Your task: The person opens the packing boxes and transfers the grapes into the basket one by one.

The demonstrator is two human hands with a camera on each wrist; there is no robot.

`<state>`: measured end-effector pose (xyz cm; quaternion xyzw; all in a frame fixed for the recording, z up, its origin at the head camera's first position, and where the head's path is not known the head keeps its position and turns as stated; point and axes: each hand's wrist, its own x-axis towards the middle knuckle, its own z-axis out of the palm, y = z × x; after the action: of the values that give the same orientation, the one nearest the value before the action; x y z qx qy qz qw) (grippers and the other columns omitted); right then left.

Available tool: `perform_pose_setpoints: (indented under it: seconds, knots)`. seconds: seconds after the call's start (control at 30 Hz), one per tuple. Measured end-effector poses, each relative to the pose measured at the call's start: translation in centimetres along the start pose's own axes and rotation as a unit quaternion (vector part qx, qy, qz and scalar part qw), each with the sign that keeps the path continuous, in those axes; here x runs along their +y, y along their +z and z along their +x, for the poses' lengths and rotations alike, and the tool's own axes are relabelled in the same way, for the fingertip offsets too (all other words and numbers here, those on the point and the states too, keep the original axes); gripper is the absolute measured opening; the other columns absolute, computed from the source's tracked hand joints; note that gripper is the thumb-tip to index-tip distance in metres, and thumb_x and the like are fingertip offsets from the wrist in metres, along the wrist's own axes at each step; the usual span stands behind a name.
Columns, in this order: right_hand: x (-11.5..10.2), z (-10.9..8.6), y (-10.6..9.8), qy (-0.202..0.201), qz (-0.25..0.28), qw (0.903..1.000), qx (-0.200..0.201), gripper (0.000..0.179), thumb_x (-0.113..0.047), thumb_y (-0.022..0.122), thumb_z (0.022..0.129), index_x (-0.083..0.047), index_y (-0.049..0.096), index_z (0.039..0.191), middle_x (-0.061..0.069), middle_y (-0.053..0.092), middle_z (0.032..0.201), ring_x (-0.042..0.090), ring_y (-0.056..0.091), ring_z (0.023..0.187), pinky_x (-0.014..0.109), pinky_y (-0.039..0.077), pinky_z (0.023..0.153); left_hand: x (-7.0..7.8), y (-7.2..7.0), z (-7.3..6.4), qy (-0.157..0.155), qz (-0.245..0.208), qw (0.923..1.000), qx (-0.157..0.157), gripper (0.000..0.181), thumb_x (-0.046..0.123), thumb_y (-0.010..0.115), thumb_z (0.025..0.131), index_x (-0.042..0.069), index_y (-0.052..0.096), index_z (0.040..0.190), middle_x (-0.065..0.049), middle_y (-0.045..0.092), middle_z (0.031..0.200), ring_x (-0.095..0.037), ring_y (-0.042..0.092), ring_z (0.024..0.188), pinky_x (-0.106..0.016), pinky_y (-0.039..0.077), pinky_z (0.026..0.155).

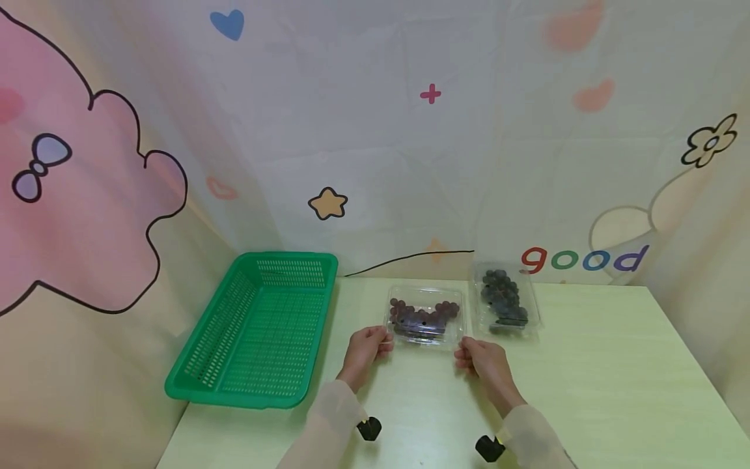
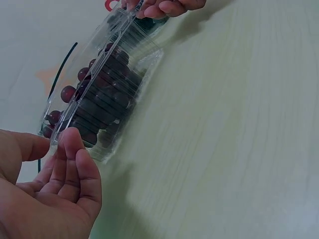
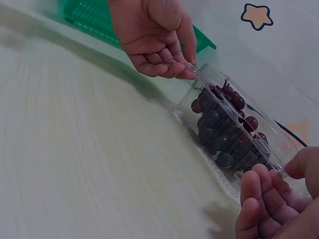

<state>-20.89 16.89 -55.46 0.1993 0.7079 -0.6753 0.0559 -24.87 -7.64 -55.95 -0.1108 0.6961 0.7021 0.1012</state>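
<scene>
A clear plastic clamshell box of dark red grapes (image 1: 424, 319) sits on the table in front of the person. The left hand (image 1: 364, 352) pinches its near left corner at the rim between thumb and curled fingers. At the near right corner, the right hand (image 1: 483, 366) pinches the same rim. Both wrist views show the lid lying over the base, with the grapes (image 2: 102, 94) behind the clear plastic. In the right wrist view the box (image 3: 227, 132) looks tilted because of the camera's angle.
A second clear box of black grapes (image 1: 504, 299) stands just right of the first, near the back edge. On the left lies a green plastic basket (image 1: 313, 365), with slotted walls. A printed curtain (image 1: 381, 150) hangs behind the table (image 1: 615, 378).
</scene>
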Motion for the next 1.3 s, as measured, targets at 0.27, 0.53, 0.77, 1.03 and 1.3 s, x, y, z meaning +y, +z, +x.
perform_pose_setpoints:
  seconds: [0.27,0.53,0.77,1.03,1.3]
  knots:
    - [0.4,-0.9,-0.6,0.002,-0.018,0.9995,-0.028,0.03,-0.018,0.057,0.103,0.01,0.069,0.103,0.002,0.071,0.077,0.01,0.065,0.065,0.021,0.049,0.056,-0.3,-0.6,-0.9,-0.001,0.039,0.999,-0.02,0.032,0.012,0.056,0.107,-0.009,0.061,0.129,-0.013,0.072,0.104,-0.015,0.068,0.08,-0.027,0.057,0.074]
    - [0.6,-1.4,-1.0,0.007,-0.025,0.9984,-0.051,0.028,-0.016,0.058,0.101,0.009,0.068,0.099,0.003,0.07,0.076,0.012,0.064,0.065,0.023,0.049,0.056,-0.3,-1.2,-2.1,-0.004,0.057,0.9973,-0.045,0.027,0.01,0.055,0.106,-0.009,0.062,0.123,-0.012,0.071,0.101,-0.014,0.067,0.078,-0.028,0.057,0.074]
    - [0.9,-2.1,-1.3,0.019,-0.031,0.9969,-0.07,0.025,-0.015,0.056,0.1,0.006,0.068,0.095,0.004,0.07,0.076,0.013,0.063,0.065,0.023,0.048,0.056,-0.1,-1.3,-3.5,-0.004,0.072,0.9964,-0.046,0.023,0.008,0.054,0.105,-0.008,0.063,0.118,-0.013,0.071,0.099,-0.014,0.066,0.075,-0.028,0.057,0.071]
    - [1.2,-3.4,-1.9,0.023,-0.046,0.9947,-0.089,0.025,-0.015,0.056,0.1,0.006,0.068,0.095,0.007,0.07,0.08,0.015,0.063,0.067,0.023,0.049,0.056,-0.3,-1.7,-4.8,-0.008,0.078,0.9949,-0.064,0.024,0.009,0.055,0.104,-0.009,0.062,0.119,-0.014,0.07,0.102,-0.016,0.066,0.078,-0.031,0.057,0.074]
    - [1.4,-4.3,-2.6,0.019,-0.062,0.9921,-0.107,0.027,-0.017,0.057,0.102,0.006,0.068,0.097,0.007,0.07,0.082,0.016,0.063,0.07,0.024,0.05,0.059,-0.7,-2.0,-5.7,-0.015,0.083,0.9937,-0.074,0.024,0.008,0.056,0.103,-0.009,0.062,0.119,-0.013,0.071,0.101,-0.015,0.065,0.076,-0.029,0.057,0.073]
